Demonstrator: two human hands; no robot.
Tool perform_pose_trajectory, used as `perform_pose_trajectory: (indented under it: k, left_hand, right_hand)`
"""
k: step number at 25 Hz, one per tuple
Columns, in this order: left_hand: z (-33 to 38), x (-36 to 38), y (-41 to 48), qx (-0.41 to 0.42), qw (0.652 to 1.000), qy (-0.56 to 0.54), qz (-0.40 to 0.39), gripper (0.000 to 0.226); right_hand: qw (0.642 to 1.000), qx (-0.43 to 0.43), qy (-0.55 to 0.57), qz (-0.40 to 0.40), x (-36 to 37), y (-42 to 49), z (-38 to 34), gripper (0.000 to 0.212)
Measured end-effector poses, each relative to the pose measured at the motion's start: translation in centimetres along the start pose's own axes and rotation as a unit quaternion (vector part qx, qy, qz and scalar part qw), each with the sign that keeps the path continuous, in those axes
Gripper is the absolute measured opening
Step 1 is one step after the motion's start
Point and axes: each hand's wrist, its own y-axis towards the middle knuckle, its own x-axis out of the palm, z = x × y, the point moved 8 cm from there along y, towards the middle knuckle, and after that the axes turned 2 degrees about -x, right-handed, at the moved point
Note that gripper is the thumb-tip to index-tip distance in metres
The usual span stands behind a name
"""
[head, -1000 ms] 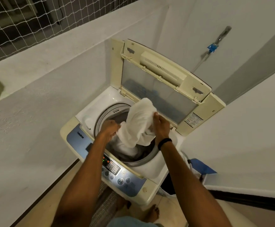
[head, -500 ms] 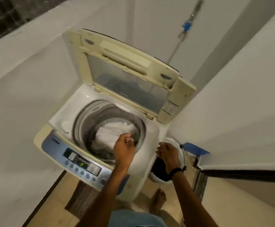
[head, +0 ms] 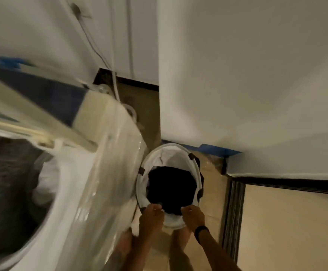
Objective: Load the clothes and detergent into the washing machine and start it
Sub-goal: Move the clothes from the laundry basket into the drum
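A round white laundry basket (head: pixel 175 153) stands on the floor right of the washing machine (head: pixel 77 192). A dark garment (head: pixel 172 186) fills its bottom. My left hand (head: pixel 151 216) and my right hand (head: pixel 192 214) reach over the basket's near rim side by side. Their fingers curl down into the edge of the dark garment. The machine is blurred, with its lid (head: pixel 42 90) raised. A white garment (head: pixel 46 178) lies inside its open drum (head: pixel 6 182).
Clear plastic film covers the machine's side (head: pixel 116 153), close against the basket. A white wall (head: pixel 247 75) with a blue strip (head: pixel 213 149) at its foot hems in the basket's far side. A door track (head: pixel 233 212) runs along the floor at right. A hose (head: pixel 114 83) drops behind the machine.
My view has swung right and down from the drum to the basket. My left hand left the white garment in the drum, and both hands have gone down to the dark garment.
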Motion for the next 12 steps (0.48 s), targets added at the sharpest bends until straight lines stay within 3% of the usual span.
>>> perform_pose_trajectory:
  k: [4, 7, 8, 10, 12]
  left_hand:
    - [-3.6, 8.6, 16.0, -0.064, 0.997, -0.040, -0.010, 0.026]
    - [-7.4, 13.3, 27.2, -0.113, 0.988, -0.108, -0.009, 0.033]
    - [-7.7, 14.0, 29.2, -0.113, 0.986, -0.122, 0.005, 0.033]
    - [-8.7, 14.7, 31.9, -0.113, 0.983, -0.144, 0.019, 0.038]
    - [-10.1, 14.9, 32.6, -0.144, 0.976, -0.166, 0.008, 0.071]
  right_hand:
    - [0.998, -0.019, -0.060, 0.005, 4.5, 15.6, 2.4, 0.026]
    - [0.992, 0.004, -0.128, -0.001, 9.3, 26.7, 6.2, 0.093]
    - [0.988, 0.010, -0.152, 0.004, 10.5, 29.4, 7.7, 0.099]
    - [0.985, 0.013, -0.172, 0.028, 11.1, 31.2, 9.0, 0.072]
    - [0.995, -0.034, -0.069, 0.066, 10.3, 28.7, 7.2, 0.031]
